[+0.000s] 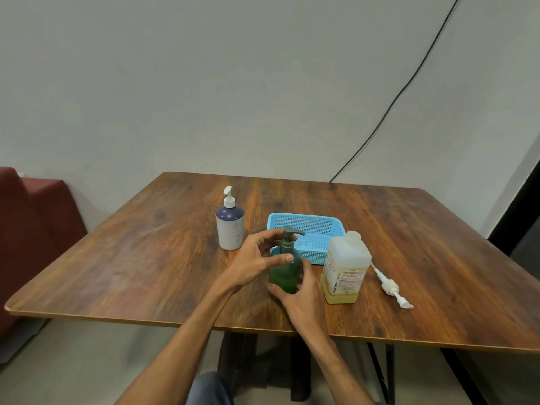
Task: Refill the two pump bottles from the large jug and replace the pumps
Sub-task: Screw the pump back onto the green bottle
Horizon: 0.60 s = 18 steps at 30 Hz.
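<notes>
Green translucent plastic pump bottle (285, 273) stands on the brown wood-grain worktop (146, 258), just in front of the pale blue mesh basket (306, 226) and just beside the large cloudy jug (344, 270) with yellow liquid low inside. My right hand (298, 299) wraps the bottle's lower body; my left hand (257, 258) pinches the collar under the grey pump head (289, 238). I judge this a pump-twisting step: I would brace the base firmly, turn only the collar, keep the bottle upright. A white loose pump (391, 287) lies beyond the jug; the white-and-navy pump bottle (230, 226) waits capped.
</notes>
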Tool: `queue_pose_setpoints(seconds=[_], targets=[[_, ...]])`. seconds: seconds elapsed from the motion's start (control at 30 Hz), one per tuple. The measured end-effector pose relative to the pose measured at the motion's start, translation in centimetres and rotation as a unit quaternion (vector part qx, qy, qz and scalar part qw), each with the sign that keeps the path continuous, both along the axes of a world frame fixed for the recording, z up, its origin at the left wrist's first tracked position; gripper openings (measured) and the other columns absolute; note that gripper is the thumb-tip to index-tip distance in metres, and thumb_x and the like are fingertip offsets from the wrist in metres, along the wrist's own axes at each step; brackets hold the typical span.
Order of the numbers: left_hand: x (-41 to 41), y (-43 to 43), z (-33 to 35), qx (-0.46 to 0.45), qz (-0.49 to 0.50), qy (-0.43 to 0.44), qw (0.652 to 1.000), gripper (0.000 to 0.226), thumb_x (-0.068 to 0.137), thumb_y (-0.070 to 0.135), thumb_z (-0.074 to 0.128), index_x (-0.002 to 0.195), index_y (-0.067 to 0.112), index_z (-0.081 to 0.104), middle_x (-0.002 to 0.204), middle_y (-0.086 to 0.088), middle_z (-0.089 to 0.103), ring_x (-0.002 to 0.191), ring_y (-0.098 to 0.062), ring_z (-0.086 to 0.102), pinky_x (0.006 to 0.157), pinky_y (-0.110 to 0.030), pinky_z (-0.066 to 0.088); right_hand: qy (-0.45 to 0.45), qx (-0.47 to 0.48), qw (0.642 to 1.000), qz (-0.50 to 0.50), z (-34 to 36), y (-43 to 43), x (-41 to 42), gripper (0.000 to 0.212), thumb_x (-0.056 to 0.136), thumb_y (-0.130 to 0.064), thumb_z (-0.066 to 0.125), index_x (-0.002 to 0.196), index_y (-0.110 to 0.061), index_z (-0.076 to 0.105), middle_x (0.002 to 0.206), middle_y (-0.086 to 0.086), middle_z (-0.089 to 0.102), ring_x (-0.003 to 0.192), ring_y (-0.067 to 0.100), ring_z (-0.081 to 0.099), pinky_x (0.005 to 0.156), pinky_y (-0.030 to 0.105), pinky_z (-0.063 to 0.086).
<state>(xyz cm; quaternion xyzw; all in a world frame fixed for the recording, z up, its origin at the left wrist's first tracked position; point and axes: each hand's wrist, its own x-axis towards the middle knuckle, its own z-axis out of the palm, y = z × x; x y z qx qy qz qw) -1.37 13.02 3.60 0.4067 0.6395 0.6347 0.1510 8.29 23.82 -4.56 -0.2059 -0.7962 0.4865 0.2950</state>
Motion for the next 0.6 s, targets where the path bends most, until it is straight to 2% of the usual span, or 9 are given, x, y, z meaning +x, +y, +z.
queue_pose_setpoints(seconds=[0.13,0.27,0.5,0.6], targets=[[0.1,-0.9,-0.5,0.025,0.043,-0.01,0.999,0.05,0.084,0.008,0.076,0.131,0.012,0.059,0.132,0.002,0.065,0.124,-0.012,0.061,0.102,-0.029,0.051,-0.015,0.0,1.0,0.014,0.4,0.5,-0.1,0.086,0.069,-0.032,0.091,0.139,-0.037,0.042,0.131,-0.017,0.053,0.127,0.012,0.053,0.107,0.04,0.048],[0.0,-1.7,-0.7,0.058,0.111,-0.024,0.992,0.043,0.085,0.014,0.075,0.126,0.014,0.063,0.127,0.002,0.068,0.119,-0.013,0.064,0.1,-0.038,0.054,-0.021,0.012,1.0,-0.008,0.8,0.7,-0.3,0.087,0.064,-0.034,0.093,0.138,-0.031,0.048,0.134,-0.01,0.057,0.122,0.012,0.054,0.104,0.041,0.05],[0.1,-2.6,-0.8,0.089,0.179,-0.018,0.98,0.03,0.089,0.01,0.07,0.119,0.013,0.067,0.116,0.004,0.073,0.109,-0.011,0.069,0.096,-0.031,0.056,0.0,0.033,0.998,-0.049,2.2,0.2,-1.1,0.084,0.058,-0.043,0.094,0.131,-0.031,0.052,0.124,-0.016,0.057,0.115,0.007,0.055,0.095,0.03,0.052],[-0.2,-2.6,-0.7,0.105,0.207,-0.02,0.973,0.027,0.089,0.007,0.07,0.116,0.01,0.069,0.113,0.001,0.074,0.107,-0.012,0.069,0.096,-0.033,0.056,0.027,0.025,0.997,-0.074,3.9,-0.1,-2.3,0.086,0.057,-0.048,0.092,0.13,-0.029,0.052,0.121,-0.015,0.057,0.112,0.01,0.057,0.093,0.032,0.053]])
